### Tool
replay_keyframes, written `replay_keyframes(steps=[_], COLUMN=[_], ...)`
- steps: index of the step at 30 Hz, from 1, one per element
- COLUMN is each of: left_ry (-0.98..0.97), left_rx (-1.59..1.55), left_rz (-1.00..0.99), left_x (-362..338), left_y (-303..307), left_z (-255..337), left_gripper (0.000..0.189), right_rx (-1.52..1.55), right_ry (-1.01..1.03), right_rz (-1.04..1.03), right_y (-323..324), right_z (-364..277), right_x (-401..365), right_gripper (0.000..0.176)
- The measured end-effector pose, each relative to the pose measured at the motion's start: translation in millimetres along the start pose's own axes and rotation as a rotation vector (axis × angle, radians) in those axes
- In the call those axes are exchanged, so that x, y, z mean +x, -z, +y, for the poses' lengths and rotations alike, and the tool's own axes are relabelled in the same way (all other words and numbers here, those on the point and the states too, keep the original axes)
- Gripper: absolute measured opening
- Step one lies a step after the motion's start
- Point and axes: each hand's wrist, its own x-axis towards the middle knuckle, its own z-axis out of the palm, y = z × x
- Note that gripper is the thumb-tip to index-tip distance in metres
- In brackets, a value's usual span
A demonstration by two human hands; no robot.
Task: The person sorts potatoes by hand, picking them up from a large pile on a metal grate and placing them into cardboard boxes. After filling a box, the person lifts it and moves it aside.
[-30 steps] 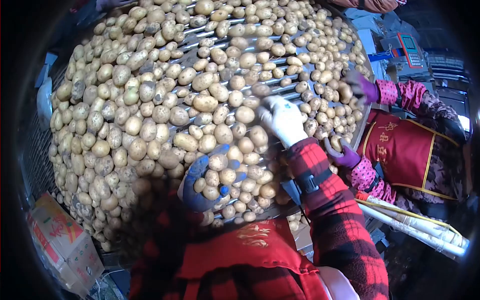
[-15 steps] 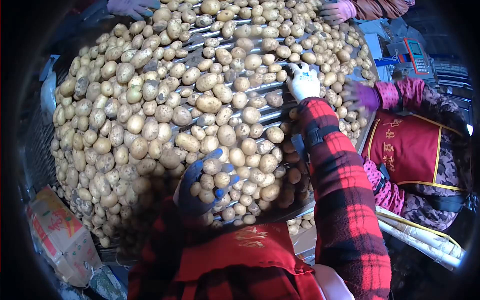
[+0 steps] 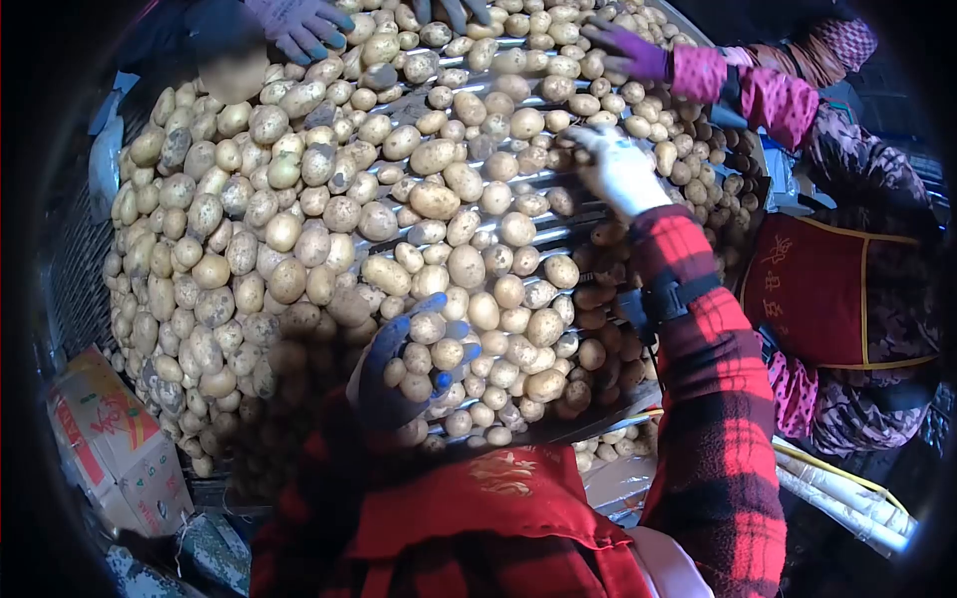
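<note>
In a blue-and-grey glove, my left hand is cupped palm-up around several small potatoes, low over the pile near my red apron. My right hand, in a white glove, reaches out over the far part of the pile, its fingertips down among small potatoes. Motion smears those fingers. Loose, soil-marked potatoes of mixed sizes cover the metal bars of the sorting surface, which show between them around my right hand.
A co-worker's purple-gloved hand reaches in from the right, beside a red apron. Other gloved hands work at the far edge. A printed cardboard box stands at lower left; pale poles lie at lower right.
My right hand has shifted slightly right. My left hand keeps its cupped hold on the small potatoes. The co-worker's purple glove has moved farther out over the pile; the far gloved hands have also moved.
</note>
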Motion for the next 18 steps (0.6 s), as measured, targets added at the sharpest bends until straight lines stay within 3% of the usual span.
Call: replay_keyframes(steps=[2,4,5,7,8,9,11,13,14,15,16,18], left_ry=[0.083,0.271,0.418,0.423,0.426,0.532,0.434,0.340,0.325,0.338,0.331,0.295], left_rx=[-0.020,-0.417,-0.798,-0.606,-0.510,-0.821,-0.580,-0.504,-0.325,-0.137,-0.124,-0.159], left_rz=[-0.018,0.013,0.062,0.045,0.036,0.076,-0.047,-0.140,0.040,0.218,0.184,0.092], left_x=[4.5,7.7,9.2,21.9,27.8,26.7,19.1,17.7,13.1,15.4,11.5,2.3], left_y=[3.5,13.5,21.9,9.3,3.0,10.1,17.5,7.3,-8.2,-43.0,-45.3,-37.2], left_z=[2.4,-3.9,-9.5,-5.1,-2.9,-5.1,-17.9,-18.5,-7.0,14.0,16.2,11.8], left_gripper=[0.049,0.043,0.044,0.045,0.046,0.045,0.047,0.050,0.052,0.055,0.055,0.056], right_rx=[-0.061,-0.016,-0.053,-0.049,-0.038,-0.017,0.045,0.006,0.008,-0.081,-0.094,-0.102], right_ry=[0.050,-0.137,-0.135,-0.077,-0.175,-0.235,-0.359,-0.287,-0.242,-0.121,-0.242,-0.250], right_rz=[0.018,-0.166,-0.131,-0.001,0.007,0.024,-0.063,0.017,0.056,0.276,0.046,0.133], right_y=[-30.9,-9.1,-14.6,-34.6,-50.4,-50.0,-42.7,-50.4,-57.6,-83.6,-58.5,-64.1], right_z=[1.2,-22.4,-28.9,-28.0,-26.3,-30.0,-31.0,-26.6,-21.1,-12.1,-34.7,-37.5], right_x=[8.2,17.2,15.0,8.1,9.8,8.1,11.1,6.6,5.1,1.0,0.9,0.3], right_gripper=[0.044,0.037,0.036,0.036,0.043,0.045,0.054,0.057,0.057,0.052,0.050,0.031])
